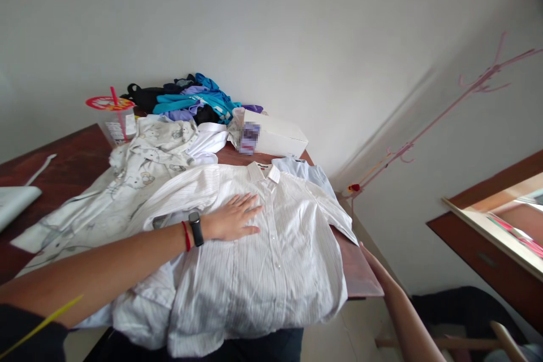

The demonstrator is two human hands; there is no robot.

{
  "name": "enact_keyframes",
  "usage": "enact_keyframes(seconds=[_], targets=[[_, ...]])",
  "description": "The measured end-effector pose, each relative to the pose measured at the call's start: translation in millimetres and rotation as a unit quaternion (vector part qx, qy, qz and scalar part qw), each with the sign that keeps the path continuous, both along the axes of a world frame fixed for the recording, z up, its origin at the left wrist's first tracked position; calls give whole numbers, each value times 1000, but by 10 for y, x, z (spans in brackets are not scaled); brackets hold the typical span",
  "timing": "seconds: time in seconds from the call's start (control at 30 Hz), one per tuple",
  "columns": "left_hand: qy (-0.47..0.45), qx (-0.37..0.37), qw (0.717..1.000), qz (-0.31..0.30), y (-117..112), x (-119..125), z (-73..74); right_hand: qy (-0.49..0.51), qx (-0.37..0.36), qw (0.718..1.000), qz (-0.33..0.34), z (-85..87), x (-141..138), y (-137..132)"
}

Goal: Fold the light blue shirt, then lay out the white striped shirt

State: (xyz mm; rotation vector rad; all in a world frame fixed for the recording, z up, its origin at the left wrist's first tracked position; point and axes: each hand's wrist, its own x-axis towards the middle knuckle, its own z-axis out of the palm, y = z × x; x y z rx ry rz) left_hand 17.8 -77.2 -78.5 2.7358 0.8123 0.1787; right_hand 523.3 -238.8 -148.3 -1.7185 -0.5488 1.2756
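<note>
A white pinstriped shirt (263, 254) lies front up on a dark wooden table (72, 164), its hem hanging over the near edge. My left hand (233, 219) lies flat on its chest, fingers spread, a black band and a red string at the wrist. My right forearm (396, 305) runs along the table's right edge; the hand itself is hidden behind the shirt's right sleeve, so its grip cannot be seen.
A white printed shirt (139, 181) lies to the left under the striped one. Behind are a heap of blue, purple and black clothes (195, 103), a white box (275, 134), a plastic cup with a red lid (116, 119), and a pink coat stand (466, 96) by the wall.
</note>
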Motion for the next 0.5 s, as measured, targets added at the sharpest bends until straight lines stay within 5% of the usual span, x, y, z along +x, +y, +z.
enact_keyframes(seconds=[0.13, 0.33, 0.5], targets=[[11, -9, 1000, -1, -7, 1, 22, 111, -69, 991, 19, 58, 79, 20], [-4, 0, 1000, 1, -1, -4, 9, 101, 8, 993, -68, 306, 73, 191], [3, 2, 1000, 2, -6, -7, 18, 98, -45, 994, 8, 529, -65, 372]])
